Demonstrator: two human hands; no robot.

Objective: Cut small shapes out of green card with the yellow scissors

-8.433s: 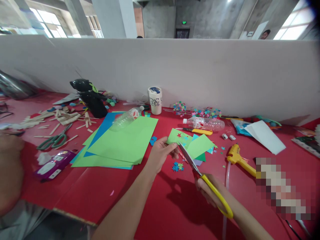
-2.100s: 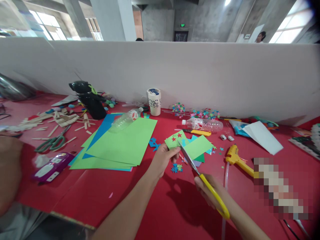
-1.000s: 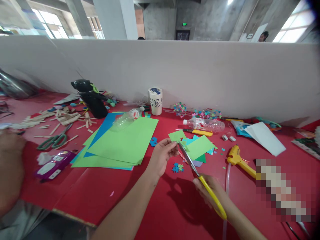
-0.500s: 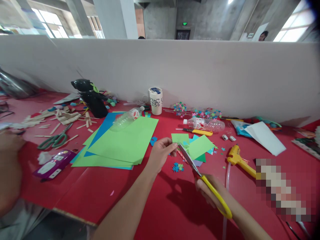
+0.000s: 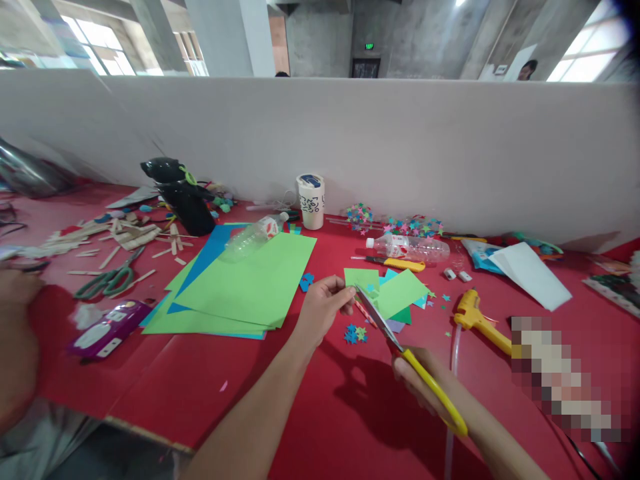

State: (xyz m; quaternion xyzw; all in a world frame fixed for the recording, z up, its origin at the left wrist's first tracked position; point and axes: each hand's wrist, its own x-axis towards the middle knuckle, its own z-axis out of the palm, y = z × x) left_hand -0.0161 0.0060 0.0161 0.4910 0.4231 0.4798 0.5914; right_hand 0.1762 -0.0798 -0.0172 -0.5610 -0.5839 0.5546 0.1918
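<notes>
My left hand [image 5: 327,303] is closed in a pinch at the near edge of a small light-green paper piece [image 5: 361,279]; the fingers hide part of that edge. In my right hand [image 5: 420,380] is a pair of scissors [image 5: 383,325] with yellow handles, its blades pointing up and left. The blade tips lie right beside my left fingertips, over the paper. Just below are small blue and green paper stars [image 5: 355,334]. Another light-green paper piece [image 5: 403,293] lies to the right, over other coloured scraps.
Large green sheets [image 5: 250,283] lie left, under a plastic bottle [image 5: 257,235]. Behind stand a white cup [image 5: 311,203] and a black flask [image 5: 185,200]. A yellow cutter [image 5: 405,265] and glue gun [image 5: 480,320] lie right. Another person's arm [image 5: 17,333] is at far left.
The scissor blades have drawn closer together, and their handles have shifted slightly right. The small green paper piece has moved a tiny bit. My left hand stays nearly in place.
</notes>
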